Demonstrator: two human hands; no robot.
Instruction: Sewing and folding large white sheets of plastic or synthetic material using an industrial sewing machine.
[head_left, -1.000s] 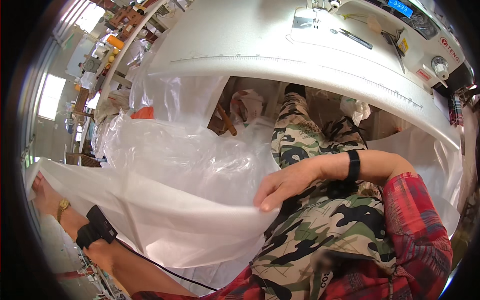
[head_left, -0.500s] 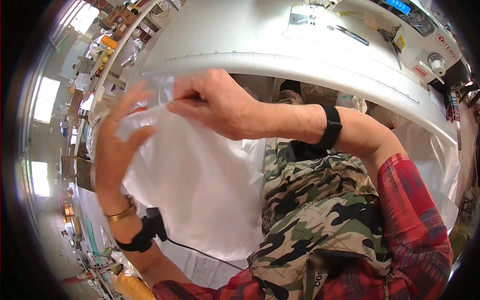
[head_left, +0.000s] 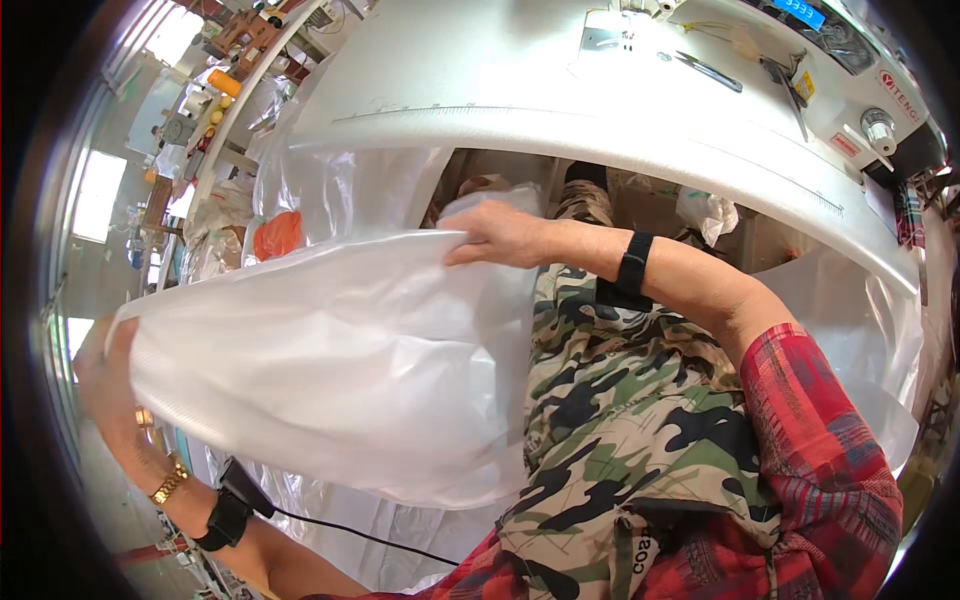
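A large sheet of thin, translucent white material stretches between my two hands, to the left of my lap and in front of the sewing machine table. My left hand, at the far left, grips its outer edge, the thumb over the sheet; the fingers are partly hidden and slightly blurred. My right hand pinches the sheet's upper edge, just below the table's front edge. From there the upper edge runs fairly straight to my left hand. Soft folds cross the middle, and the lower part hangs down beside my camouflage apron.
The white sewing machine table carries a ruler along its front edge. Dark thread snips lie near the needle plate. An orange-red piece shows beyond the sheet. More clear plastic hangs at the right. A black cable runs from my left wrist.
My left hand, open and blurred earlier, has swung out to the far left and now holds the sheet's edge. My right hand has moved slightly right and down, and the sheet is spread wider.
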